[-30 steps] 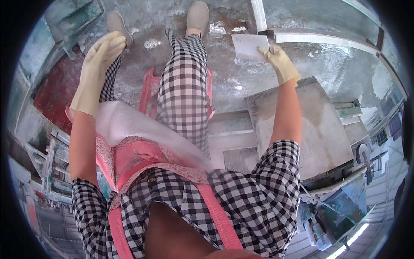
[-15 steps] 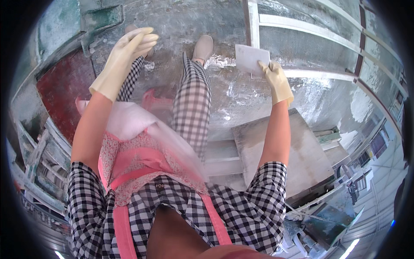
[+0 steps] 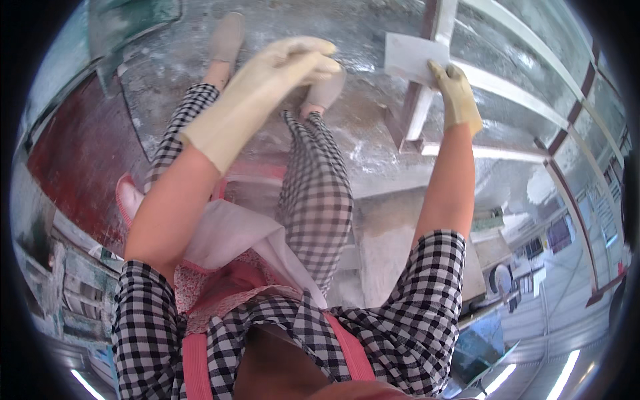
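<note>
Fingers (image 3: 319,45) of the left hand (image 3: 277,75), just short of twelve o'clock, lie extended and loosely parted, with nothing visible in them. At one o'clock, a thin white rectangular plate (image 3: 408,57) projects leftward from the right hand (image 3: 457,92), whose thumb and curled fingers close on its lower right corner; contact on the far side is hidden. Toward two o'clock lies a railed frame (image 3: 508,89); whether the plate touches it cannot be told. Progress, as judged: the plate is secured in one hand, its release not yet made. Count, left to right: one dark-red panel (image 3: 83,153) between nine and ten o'clock; two slip-on shoes (image 3: 228,37), at eleven and twelve; two cream rubber gloves, one per hand; one plate; at least one frame.
</note>
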Action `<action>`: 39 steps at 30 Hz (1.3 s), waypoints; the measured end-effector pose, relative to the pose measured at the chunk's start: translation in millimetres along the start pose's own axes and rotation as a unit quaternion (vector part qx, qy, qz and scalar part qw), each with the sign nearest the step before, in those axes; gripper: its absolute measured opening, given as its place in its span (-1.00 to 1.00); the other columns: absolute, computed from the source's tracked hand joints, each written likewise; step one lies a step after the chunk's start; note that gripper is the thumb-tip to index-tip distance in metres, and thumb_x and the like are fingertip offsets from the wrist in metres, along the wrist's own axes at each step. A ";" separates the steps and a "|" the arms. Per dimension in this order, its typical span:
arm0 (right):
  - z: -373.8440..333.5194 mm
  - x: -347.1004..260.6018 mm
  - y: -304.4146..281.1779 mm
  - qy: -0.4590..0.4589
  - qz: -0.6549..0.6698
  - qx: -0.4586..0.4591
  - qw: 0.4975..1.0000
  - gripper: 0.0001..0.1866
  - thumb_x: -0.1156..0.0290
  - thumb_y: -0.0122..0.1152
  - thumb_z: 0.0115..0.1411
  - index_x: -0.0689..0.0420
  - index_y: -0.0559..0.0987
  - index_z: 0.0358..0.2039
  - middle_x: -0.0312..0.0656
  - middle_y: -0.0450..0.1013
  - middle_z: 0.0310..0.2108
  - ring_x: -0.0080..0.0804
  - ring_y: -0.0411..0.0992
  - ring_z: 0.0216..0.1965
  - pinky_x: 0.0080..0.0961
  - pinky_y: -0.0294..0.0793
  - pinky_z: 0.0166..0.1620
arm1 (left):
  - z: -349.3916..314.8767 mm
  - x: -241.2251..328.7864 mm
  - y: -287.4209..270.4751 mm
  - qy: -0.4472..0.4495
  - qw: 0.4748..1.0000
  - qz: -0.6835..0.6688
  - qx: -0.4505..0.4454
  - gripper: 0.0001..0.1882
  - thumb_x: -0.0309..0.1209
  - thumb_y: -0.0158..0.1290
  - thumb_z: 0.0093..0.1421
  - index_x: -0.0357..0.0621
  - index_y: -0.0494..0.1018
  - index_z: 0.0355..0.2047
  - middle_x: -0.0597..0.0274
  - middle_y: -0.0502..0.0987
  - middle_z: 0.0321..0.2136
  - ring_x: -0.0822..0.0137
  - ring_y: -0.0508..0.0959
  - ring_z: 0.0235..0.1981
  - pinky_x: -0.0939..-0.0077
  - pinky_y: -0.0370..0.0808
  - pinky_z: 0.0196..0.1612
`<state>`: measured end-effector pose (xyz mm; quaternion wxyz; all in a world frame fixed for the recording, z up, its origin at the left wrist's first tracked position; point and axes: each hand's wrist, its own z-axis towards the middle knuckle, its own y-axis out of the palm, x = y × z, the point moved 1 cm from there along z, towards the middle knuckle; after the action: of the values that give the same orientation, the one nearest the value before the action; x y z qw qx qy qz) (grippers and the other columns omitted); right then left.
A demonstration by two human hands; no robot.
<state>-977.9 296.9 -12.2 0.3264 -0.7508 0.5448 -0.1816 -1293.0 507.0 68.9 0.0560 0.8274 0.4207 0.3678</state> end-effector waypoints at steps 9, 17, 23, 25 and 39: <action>-65.6 -56.7 4.3 -0.062 0.077 0.030 0.995 -0.55 0.12 0.13 0.24 0.28 0.52 -0.09 -0.03 0.53 -0.22 -0.23 0.48 -0.17 -0.39 0.40 -0.08 | -32.6 22.8 -17.1 -0.038 0.997 0.031 0.054 -0.67 -0.21 0.00 0.23 -0.18 0.46 -0.13 0.25 0.56 -0.34 0.44 0.52 -0.28 0.52 0.47 -0.20; -113.7 -56.9 16.2 -0.034 0.093 -0.004 0.995 -0.53 0.08 0.15 0.22 0.28 0.53 -0.13 0.02 0.49 -0.21 -0.23 0.43 -0.22 -0.40 0.38 -0.08 | -27.6 -1.4 -27.8 0.018 0.999 0.010 0.040 -0.67 -0.25 0.09 0.16 -0.15 0.49 -0.12 0.30 0.56 -0.33 0.48 0.53 -0.20 0.59 0.46 -0.11; -114.6 -30.1 33.8 -0.050 0.133 -0.012 0.990 -0.48 0.00 0.13 0.20 0.29 0.51 -0.17 0.01 0.48 -0.26 -0.27 0.44 -0.19 -0.41 0.35 -0.08 | -7.5 -8.0 -29.5 0.051 0.999 -0.017 0.005 -0.60 -0.27 -0.01 0.32 -0.39 0.39 0.00 0.01 0.58 -0.19 0.32 0.58 -0.13 0.51 0.50 -0.03; -119.9 -11.0 39.2 -0.061 0.064 0.024 0.996 -0.51 0.02 0.15 0.19 0.29 0.50 -0.24 0.08 0.45 -0.32 -0.12 0.43 -0.25 -0.32 0.35 -0.11 | -3.6 -12.4 -33.5 0.047 0.998 -0.011 0.042 -0.61 -0.29 -0.01 0.31 -0.37 0.40 -0.01 0.03 0.58 -0.19 0.32 0.58 -0.12 0.49 0.49 0.01; -178.9 111.9 111.2 0.051 0.144 -0.073 0.986 -0.67 0.23 0.22 0.19 0.31 0.55 -0.33 0.01 0.51 -0.36 -0.26 0.46 -0.30 -0.36 0.37 -0.17 | 9.8 -21.1 -17.3 -0.019 0.998 0.057 0.027 -0.68 -0.30 -0.03 0.34 -0.26 0.41 -0.02 0.08 0.58 -0.19 0.33 0.58 -0.15 0.47 0.49 -0.01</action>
<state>-1130.0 118.3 31.0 0.2654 -0.6758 0.6752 -0.1305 -1305.7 504.6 43.0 0.0209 0.8578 0.3816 0.3435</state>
